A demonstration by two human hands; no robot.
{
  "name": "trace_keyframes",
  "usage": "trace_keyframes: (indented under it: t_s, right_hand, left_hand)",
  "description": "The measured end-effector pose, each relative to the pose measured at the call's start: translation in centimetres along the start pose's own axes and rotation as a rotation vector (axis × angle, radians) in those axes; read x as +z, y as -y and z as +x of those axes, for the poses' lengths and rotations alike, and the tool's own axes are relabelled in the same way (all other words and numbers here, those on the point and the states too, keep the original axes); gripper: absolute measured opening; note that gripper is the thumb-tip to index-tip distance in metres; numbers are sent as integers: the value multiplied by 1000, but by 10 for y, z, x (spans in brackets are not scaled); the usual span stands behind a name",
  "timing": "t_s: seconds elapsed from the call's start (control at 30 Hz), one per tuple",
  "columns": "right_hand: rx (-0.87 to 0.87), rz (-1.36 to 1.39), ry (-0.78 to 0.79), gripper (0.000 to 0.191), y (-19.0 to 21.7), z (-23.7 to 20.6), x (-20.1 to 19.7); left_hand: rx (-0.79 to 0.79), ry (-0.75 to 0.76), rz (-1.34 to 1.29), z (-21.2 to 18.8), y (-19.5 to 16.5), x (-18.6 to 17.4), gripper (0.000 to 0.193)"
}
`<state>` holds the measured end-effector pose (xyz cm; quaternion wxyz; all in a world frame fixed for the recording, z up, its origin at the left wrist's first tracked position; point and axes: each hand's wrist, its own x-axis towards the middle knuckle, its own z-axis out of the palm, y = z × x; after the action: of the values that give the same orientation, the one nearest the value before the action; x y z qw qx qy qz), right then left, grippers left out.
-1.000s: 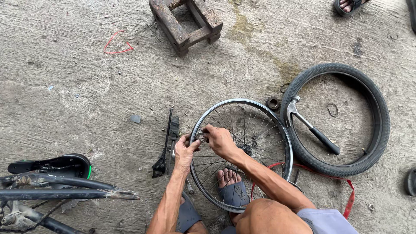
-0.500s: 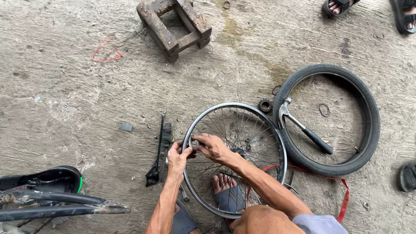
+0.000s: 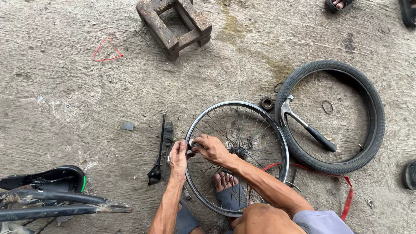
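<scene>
A spoked bicycle wheel rim (image 3: 264,115) lies flat on the concrete floor in front of me. My left hand (image 3: 178,159) grips the rim's left edge from outside. Just inside the same spot my right hand (image 3: 211,148) pinches a small metal piece at the rim; what that piece is cannot be made out. My sandalled foot (image 3: 227,190) rests under the spokes. The hub (image 3: 239,152) sits at the wheel's middle.
A black tyre (image 3: 377,108) lies to the right, a claw hammer (image 3: 305,125) across its edge and a sprocket (image 3: 267,103) beside it. A black kickstand (image 3: 161,149) lies left of the rim. A wooden block frame (image 3: 173,26) is at the top, a bicycle frame with saddle (image 3: 47,190) at lower left, a red strap (image 3: 346,195) at lower right.
The view has drifted slightly, so everything sits a little lower and left. Both hands stay at the same place on the rim's left edge.
</scene>
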<state>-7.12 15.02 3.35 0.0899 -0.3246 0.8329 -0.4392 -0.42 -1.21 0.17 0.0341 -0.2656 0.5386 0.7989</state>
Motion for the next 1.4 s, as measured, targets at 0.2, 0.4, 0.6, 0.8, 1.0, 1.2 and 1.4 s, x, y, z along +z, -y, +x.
trace_keyframes:
  t_s: [0.2, 0.4, 0.6, 0.8, 1.0, 1.2, 1.4]
  right_hand:
    - [361, 72, 126, 24, 5, 6, -4]
    - [-153, 135, 2, 30, 8, 7, -16]
    - [318, 113, 162, 20, 13, 13, -12]
    - [-18, 98, 50, 41, 17, 9, -20]
    - [91, -11, 36, 19, 15, 12, -10]
    - [-21, 75, 68, 36, 12, 8, -13]
    - [155, -5, 58, 24, 18, 13, -11]
  left_hand:
    - [46, -26, 25, -8, 3, 0, 38]
    - [-83, -43, -114, -4, -8, 5, 33]
    - [-27, -42, 2, -7, -7, 6, 34]
    - [-60, 21, -190, -4, -14, 7, 32]
    - [-23, -79, 5, -6, -9, 7, 32]
    - [-40, -41, -92, -5, -10, 3, 33]
    - [-58, -70, -19, -9, -19, 8, 35]
